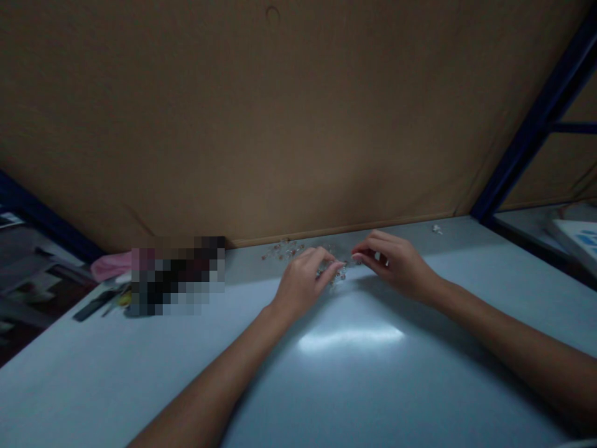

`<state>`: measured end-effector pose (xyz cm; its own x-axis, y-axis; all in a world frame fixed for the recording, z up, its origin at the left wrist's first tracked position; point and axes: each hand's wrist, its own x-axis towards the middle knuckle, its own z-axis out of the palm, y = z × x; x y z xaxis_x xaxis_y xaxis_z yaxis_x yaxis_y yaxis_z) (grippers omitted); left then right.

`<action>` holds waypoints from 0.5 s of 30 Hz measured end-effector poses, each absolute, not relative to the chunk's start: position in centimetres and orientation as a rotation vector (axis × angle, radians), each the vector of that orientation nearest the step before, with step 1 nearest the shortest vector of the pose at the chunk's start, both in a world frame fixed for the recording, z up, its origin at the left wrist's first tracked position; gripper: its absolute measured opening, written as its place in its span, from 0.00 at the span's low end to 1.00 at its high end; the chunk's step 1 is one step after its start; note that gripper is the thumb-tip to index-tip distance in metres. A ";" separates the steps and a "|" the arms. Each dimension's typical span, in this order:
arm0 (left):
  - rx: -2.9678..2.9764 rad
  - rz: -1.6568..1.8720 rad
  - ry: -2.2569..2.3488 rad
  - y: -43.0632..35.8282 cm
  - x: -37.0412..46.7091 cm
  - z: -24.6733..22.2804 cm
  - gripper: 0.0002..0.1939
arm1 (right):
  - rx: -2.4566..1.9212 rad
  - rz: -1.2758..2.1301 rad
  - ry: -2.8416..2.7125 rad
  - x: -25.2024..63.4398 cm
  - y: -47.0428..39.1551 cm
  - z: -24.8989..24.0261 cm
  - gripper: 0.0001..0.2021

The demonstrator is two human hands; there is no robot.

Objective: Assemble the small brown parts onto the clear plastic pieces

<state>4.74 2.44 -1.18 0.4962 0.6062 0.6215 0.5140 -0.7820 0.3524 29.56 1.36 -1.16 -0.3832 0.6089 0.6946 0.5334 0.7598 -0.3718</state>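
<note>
Small clear pieces with copper-coloured parts (338, 274) lie bunched under and beside the fingers of my left hand (305, 277), whose thumb and fingers close around some of them. To the right, my right hand (394, 261) pinches a tiny clear piece (357, 262) between thumb and fingertips, just off the bunch. More of the same pieces (284, 250) are scattered behind my left hand, near the back wall. They are too small and blurred to make out their exact shape.
The pale table (326, 386) meets a brown board wall (280, 124). At left are a pink cloth (111, 266), a dark flat item (96, 305) and a pixelated area. A small white object (437, 229) lies back right, near a blue frame (517, 137).
</note>
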 end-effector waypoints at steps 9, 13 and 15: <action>2.562 1.183 0.898 1.6 5.6 -1.3 0.07 | -0.849 0.252 -2.016 28.5 0.3 -0.7 0.09; 2.587 1.196 0.882 1.7 5.6 -1.2 0.09 | -0.883 0.322 -1.969 28.1 -0.3 -0.2 0.09; 2.584 1.191 0.878 1.7 5.6 -1.1 0.08 | -0.894 0.360 -1.943 28.0 -0.4 -0.1 0.09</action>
